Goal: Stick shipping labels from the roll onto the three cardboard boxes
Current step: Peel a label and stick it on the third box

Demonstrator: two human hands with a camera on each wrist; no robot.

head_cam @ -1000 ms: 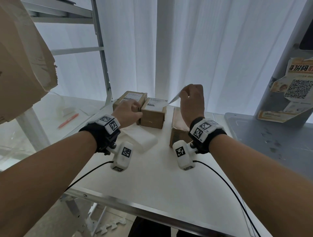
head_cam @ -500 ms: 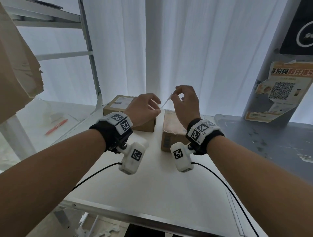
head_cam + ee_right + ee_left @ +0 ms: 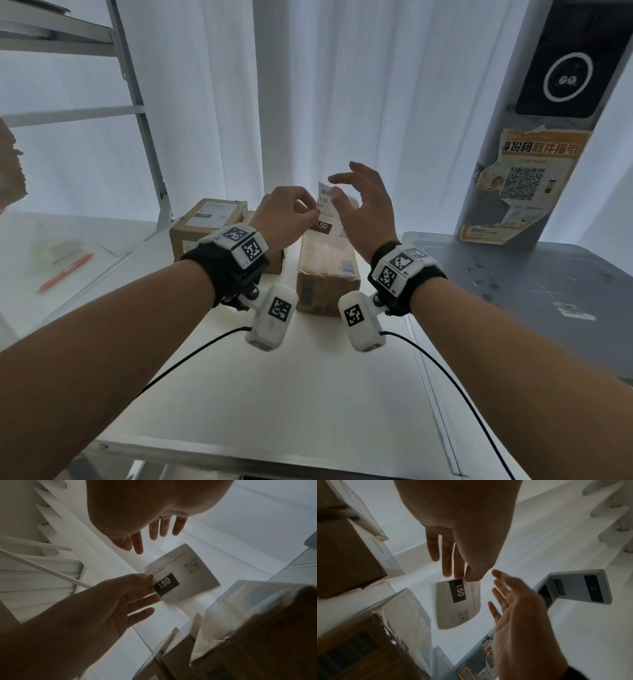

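Observation:
A white shipping label printed "150" hangs in the air above the taped cardboard box. My left hand pinches the label by one edge between thumb and fingers. Just right of the label, my right hand is spread and holds nothing; its fingers stay apart from the paper. In the right wrist view the label shows its printed face. A box with a label on top stands at the back left. Another box is mostly hidden behind my left wrist.
The white table runs toward me to a metal front edge. A red pen lies on the surface to the left. A metal rack post rises behind the boxes. A grey top and a pillar with a poster stand right.
My right hand has let go of the label and spread its fingers. My left hand now holds the label alone, its face turned toward me. The view has tilted upward.

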